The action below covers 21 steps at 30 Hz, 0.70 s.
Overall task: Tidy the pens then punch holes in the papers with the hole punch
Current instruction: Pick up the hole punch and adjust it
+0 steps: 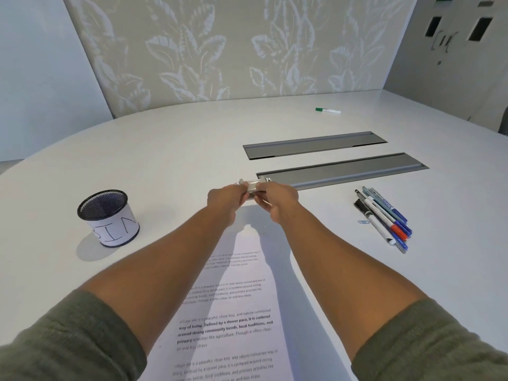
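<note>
Over a white table (pixel 170 149), both bare arms reach forward, left hand (pixel 224 198) and right hand (pixel 277 199) gripping a metal hole punch (pixel 254 186) at the far edge of printed papers (pixel 231 312). Pens (pixel 383 215) lie grouped at right; leaf-patterned wall (pixel 220 48) behind.

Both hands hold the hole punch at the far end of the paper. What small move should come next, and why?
Probably press the hole punch down: the left hand and right hand both grip it at the far edge of the paper. Whether that edge sits inside the slot is hidden.
</note>
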Each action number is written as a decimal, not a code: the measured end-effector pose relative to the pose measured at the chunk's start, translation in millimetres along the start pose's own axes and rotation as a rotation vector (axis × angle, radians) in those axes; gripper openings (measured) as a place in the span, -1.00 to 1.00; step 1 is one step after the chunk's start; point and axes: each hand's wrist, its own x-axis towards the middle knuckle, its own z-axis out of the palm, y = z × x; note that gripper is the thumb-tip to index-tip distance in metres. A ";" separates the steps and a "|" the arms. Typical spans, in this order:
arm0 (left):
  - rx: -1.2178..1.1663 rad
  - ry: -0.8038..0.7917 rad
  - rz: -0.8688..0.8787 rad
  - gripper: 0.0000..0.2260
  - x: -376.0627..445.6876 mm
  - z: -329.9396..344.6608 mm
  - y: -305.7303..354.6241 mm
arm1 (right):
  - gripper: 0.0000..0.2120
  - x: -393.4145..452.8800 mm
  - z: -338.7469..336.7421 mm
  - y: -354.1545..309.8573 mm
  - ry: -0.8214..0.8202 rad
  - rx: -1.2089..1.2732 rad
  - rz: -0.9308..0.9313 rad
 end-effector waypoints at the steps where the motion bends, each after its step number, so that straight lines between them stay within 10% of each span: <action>1: -0.009 0.008 -0.010 -0.84 6.5 0.5 2.7 | -0.93 7.1 3.4 -0.4 -0.001 -0.013 0.007; 21: -0.042 0.112 -0.056 -0.85 74.5 -6.5 -3.0 | -0.92 85.9 30.0 25.3 -0.036 -0.093 0.070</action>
